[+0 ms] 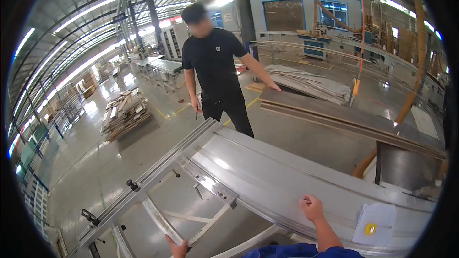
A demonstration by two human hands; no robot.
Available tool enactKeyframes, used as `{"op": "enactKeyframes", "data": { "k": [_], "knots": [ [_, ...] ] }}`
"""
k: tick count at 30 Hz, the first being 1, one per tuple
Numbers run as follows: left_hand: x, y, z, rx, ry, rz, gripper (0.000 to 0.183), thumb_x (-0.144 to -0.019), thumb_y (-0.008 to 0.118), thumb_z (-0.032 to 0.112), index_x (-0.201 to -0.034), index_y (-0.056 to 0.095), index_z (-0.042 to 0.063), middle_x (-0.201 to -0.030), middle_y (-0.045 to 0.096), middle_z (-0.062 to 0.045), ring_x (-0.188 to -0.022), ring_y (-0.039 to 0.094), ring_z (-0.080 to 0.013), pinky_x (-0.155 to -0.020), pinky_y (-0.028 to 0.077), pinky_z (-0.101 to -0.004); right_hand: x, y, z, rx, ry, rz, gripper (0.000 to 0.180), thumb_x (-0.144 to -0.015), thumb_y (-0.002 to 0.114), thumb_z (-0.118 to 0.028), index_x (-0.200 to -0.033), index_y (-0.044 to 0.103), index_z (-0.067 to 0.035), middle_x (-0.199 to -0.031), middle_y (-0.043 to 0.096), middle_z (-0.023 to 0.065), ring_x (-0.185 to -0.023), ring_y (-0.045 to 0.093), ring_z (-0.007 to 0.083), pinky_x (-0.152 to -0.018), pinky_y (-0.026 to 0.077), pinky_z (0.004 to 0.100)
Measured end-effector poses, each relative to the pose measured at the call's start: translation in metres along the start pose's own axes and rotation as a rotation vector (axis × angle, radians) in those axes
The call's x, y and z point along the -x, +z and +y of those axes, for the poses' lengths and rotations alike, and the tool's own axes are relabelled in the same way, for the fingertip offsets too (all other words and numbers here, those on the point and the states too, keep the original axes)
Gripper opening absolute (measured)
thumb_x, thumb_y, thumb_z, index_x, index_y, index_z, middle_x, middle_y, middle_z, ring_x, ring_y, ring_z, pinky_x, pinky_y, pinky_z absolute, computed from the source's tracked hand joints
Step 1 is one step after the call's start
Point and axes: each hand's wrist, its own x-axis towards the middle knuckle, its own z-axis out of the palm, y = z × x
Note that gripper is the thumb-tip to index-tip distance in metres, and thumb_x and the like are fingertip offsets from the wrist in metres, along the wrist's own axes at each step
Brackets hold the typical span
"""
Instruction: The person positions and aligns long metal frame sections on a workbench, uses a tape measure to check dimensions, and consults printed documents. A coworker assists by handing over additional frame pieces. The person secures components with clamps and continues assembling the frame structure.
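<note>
The long metal sliding table [258, 157] of what looks like a panel saw runs across the view below me. Over its surface is my right hand [311, 207], fingers curled in, with no object visible in it. At the bottom, my left hand [177, 247] rests with its fingers on a white frame bar [161, 218] of the outrigger; its lower part is cut off by the picture's rim. Right of my right hand, white paper sheets [380, 215] lie on the metal with a yellow object [371, 228] on top, perhaps a tape measure.
Across the table stands a person in black [218, 68], one hand on a stack of dark boards [322, 114]. An aluminium fence [150, 175] with clamps extends left. Board offcuts [125, 114] are piled on the floor. A ribbed hose [412, 93] hangs at right.
</note>
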Motion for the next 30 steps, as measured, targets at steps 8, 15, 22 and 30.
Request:
{"op": "enactKeyframes", "data": {
  "k": [8, 15, 22, 30],
  "knots": [
    [-0.018, 0.033, -0.003, -0.855, 0.343, 0.253, 0.082, -0.090, 0.071, 0.039, -0.153, 0.047, -0.008, -0.144, 0.056, -0.030, -0.133, 0.055, -0.0432, -0.112, 0.045, -0.0550, -0.090, -0.039, 0.059, -0.191, 0.116, 0.218, 0.041, -0.094, 0.079, -0.024, -0.123, 0.069, 0.004, -0.108, 0.076, 0.0131, -0.090, 0.068, 0.0148, -0.080, 0.056, 0.0316],
    [0.039, 0.116, 0.116, -0.403, 0.445, 0.206, 0.086, -0.078, 0.082, 0.036, -0.148, 0.054, -0.006, -0.162, 0.034, -0.039, -0.155, 0.028, -0.0547, -0.129, 0.022, -0.0590, -0.118, -0.031, 0.086, -0.422, 0.190, 0.212, 0.046, -0.101, 0.075, -0.021, -0.133, 0.062, 0.009, -0.118, 0.073, 0.0138, -0.107, 0.069, 0.0168, -0.096, 0.054, 0.0310],
    [0.049, 0.150, 0.187, -0.366, 0.594, 0.045, 0.083, -0.081, 0.081, 0.038, -0.147, 0.054, -0.005, -0.162, 0.033, -0.039, -0.154, 0.026, -0.0557, -0.128, 0.022, -0.0609, -0.126, -0.026, 0.074, -0.492, 0.242, 0.250, 0.047, -0.101, 0.074, -0.021, -0.134, 0.061, 0.010, -0.117, 0.073, 0.0139, -0.102, 0.069, 0.0162, -0.091, 0.056, 0.0307],
    [0.049, 0.190, 0.285, -0.315, 0.822, -0.018, 0.082, -0.083, 0.081, 0.037, -0.148, 0.053, -0.003, -0.164, 0.031, -0.038, -0.156, 0.026, -0.0539, -0.128, 0.025, -0.0578, -0.147, -0.012, 0.073, -0.554, 0.134, 0.259, 0.039, -0.104, 0.070, -0.020, -0.132, 0.062, 0.006, -0.104, 0.070, 0.0067, -0.087, 0.066, 0.0114, -0.078, 0.054, 0.0271]
  ]
}}
